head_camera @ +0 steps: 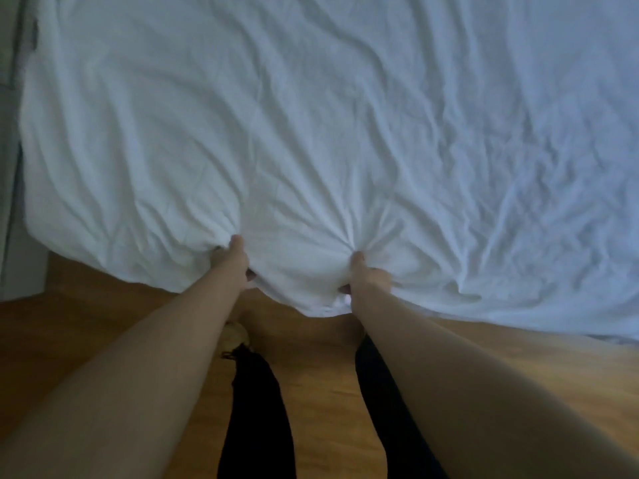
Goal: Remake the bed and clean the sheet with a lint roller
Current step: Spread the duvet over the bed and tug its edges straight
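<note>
A wrinkled white sheet [311, 115] covers the bed and fills most of the view. Its near edge hangs over the bed's side toward me. My left hand [231, 261] grips a bunch of the sheet at that edge, thumb on top. My right hand [363, 274] grips the same edge a little to the right, fingers curled under the cloth. Creases fan out across the sheet from both grips. No lint roller is in view.
A wooden floor [103, 323] lies under me, with my dark-trousered legs [259, 409] and one foot [235, 335] close to the bed. A pale wall or door [10, 167] runs along the bed's left side.
</note>
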`<state>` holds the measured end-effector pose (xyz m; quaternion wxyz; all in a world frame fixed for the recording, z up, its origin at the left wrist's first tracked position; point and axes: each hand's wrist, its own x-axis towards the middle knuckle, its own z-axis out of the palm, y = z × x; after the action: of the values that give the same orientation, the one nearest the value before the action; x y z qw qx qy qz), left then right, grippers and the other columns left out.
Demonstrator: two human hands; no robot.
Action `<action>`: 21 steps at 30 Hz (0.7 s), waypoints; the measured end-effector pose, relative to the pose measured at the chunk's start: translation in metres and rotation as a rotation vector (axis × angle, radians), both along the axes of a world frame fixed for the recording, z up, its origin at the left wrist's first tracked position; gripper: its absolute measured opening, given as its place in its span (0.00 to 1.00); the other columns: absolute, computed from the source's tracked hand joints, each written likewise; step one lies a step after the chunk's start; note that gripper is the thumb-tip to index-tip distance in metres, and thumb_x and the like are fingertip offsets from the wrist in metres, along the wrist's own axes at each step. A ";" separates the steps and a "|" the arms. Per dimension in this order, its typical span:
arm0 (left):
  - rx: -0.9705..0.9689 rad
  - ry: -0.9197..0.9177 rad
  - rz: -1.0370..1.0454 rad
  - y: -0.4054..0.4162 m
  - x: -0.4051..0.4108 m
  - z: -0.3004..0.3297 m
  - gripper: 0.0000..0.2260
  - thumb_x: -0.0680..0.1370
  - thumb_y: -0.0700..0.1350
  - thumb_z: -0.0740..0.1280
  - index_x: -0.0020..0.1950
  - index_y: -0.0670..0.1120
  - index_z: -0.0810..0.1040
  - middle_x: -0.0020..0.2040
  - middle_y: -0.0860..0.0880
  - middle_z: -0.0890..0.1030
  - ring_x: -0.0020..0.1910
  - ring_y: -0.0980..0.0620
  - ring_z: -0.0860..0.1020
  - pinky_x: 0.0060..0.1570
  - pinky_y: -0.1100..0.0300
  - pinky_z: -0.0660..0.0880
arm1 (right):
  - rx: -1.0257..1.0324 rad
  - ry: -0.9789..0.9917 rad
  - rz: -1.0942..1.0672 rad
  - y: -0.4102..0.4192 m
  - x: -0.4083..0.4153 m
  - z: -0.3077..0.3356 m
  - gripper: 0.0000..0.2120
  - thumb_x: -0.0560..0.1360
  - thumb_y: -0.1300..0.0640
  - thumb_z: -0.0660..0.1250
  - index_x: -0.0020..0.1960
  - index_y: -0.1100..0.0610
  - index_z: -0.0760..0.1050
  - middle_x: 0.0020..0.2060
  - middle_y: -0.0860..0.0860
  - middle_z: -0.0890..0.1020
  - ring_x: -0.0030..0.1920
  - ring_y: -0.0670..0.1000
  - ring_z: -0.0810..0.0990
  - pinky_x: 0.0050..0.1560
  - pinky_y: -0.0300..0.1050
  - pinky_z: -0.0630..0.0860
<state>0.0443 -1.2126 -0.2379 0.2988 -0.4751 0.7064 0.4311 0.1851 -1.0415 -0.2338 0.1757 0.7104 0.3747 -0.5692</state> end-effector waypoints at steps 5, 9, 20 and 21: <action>-0.148 0.110 -0.236 -0.037 0.041 0.006 0.23 0.82 0.56 0.62 0.69 0.41 0.73 0.61 0.43 0.78 0.58 0.40 0.78 0.60 0.44 0.77 | 0.248 -0.051 0.097 -0.019 0.023 0.003 0.20 0.79 0.44 0.65 0.48 0.63 0.75 0.42 0.59 0.82 0.37 0.56 0.80 0.35 0.45 0.73; 0.022 0.056 -0.253 -0.069 0.043 0.015 0.15 0.83 0.53 0.62 0.47 0.41 0.75 0.42 0.44 0.78 0.41 0.41 0.79 0.43 0.50 0.77 | 0.305 -0.079 -0.002 -0.041 0.023 0.007 0.21 0.79 0.46 0.64 0.56 0.65 0.74 0.45 0.60 0.80 0.40 0.59 0.79 0.41 0.50 0.74; 0.189 -0.197 -0.072 -0.167 -0.122 0.027 0.37 0.70 0.75 0.63 0.60 0.43 0.72 0.57 0.40 0.77 0.50 0.39 0.79 0.44 0.46 0.81 | -0.322 0.203 -0.160 -0.229 -0.098 0.031 0.40 0.73 0.30 0.65 0.70 0.62 0.69 0.60 0.58 0.77 0.51 0.57 0.82 0.51 0.54 0.81; 0.224 -0.219 -0.006 -0.169 -0.129 0.022 0.37 0.72 0.73 0.62 0.63 0.42 0.71 0.58 0.40 0.77 0.49 0.39 0.79 0.39 0.48 0.81 | -0.336 0.222 -0.186 -0.236 -0.116 0.032 0.41 0.71 0.29 0.65 0.68 0.61 0.70 0.58 0.58 0.78 0.51 0.57 0.83 0.47 0.53 0.82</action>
<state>-0.0849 -1.3819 -0.2159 0.4265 -0.4810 0.6186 0.4518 0.0692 -1.2777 -0.2019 0.1961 0.6357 0.2248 -0.7119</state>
